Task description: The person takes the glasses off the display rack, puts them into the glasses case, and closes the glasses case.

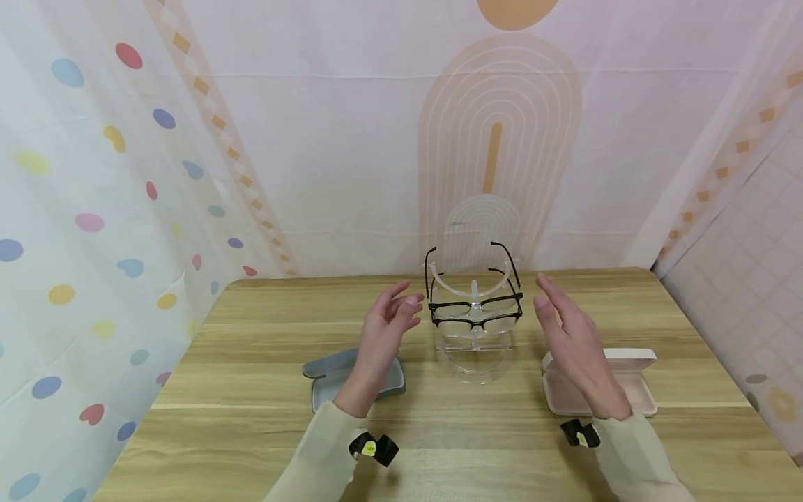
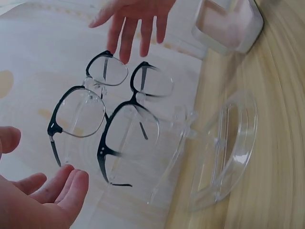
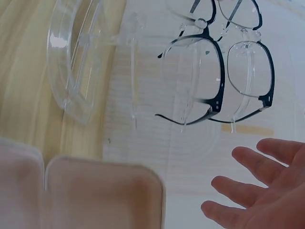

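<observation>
Two pairs of black-topped eyeglasses sit one above the other on a clear display stand point(image 1: 475, 347). The upper eyeglasses point(image 1: 505, 298) have their temples pointing back, as do the lower eyeglasses point(image 1: 477, 325). To the left of the frames hovers my left hand point(image 1: 384, 328), fingers loosely bent and holding nothing. On the other side my right hand point(image 1: 574, 341) is raised with its fingers extended, palm toward the stand. In the right wrist view a gap shows between the right fingertips point(image 3: 219, 182) and the eyeglasses.
A grey-blue glasses case point(image 1: 394, 378) lies open on the wooden table point(image 1: 251, 432), partly behind the left forearm. Another open case, white with pinkish lining point(image 1: 641, 394), is partly covered by the right hand and wrist. A patterned curtain point(image 1: 326, 139) hangs behind the table.
</observation>
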Demonstrator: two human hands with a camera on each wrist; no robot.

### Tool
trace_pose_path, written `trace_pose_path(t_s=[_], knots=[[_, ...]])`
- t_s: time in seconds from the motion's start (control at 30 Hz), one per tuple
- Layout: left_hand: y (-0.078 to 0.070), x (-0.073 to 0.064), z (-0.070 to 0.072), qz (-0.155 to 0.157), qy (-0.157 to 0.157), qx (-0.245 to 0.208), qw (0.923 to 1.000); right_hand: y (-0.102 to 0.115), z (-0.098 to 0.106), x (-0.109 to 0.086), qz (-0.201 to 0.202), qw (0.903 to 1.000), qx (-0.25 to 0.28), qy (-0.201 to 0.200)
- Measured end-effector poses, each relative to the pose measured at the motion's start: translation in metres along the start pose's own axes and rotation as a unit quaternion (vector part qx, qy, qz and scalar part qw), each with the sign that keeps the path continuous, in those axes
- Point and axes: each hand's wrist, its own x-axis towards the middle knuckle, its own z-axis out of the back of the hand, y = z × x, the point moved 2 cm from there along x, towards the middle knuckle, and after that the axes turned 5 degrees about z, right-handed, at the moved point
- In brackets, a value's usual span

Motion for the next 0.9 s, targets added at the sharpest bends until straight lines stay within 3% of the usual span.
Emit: trace_pose_path(t_s=[0.2,0.47,0.9], knots=[[0.000,0.004,-0.007,0.023,-0.014,-0.032,0.9991,0.004,-0.005,0.005,-0.013,0.9992,0.025,-0.029],[-0.002,0.005,-0.011,0.043,-0.025,-0.059,0.9970,0.009,-0.008,0.011,-0.040,0.9974,0.046,-0.038],[0.000,0.012,-0.014,0.049,-0.023,-0.086,0.9948,0.007,-0.013,0.020,-0.049,0.9958,0.044,-0.063]])
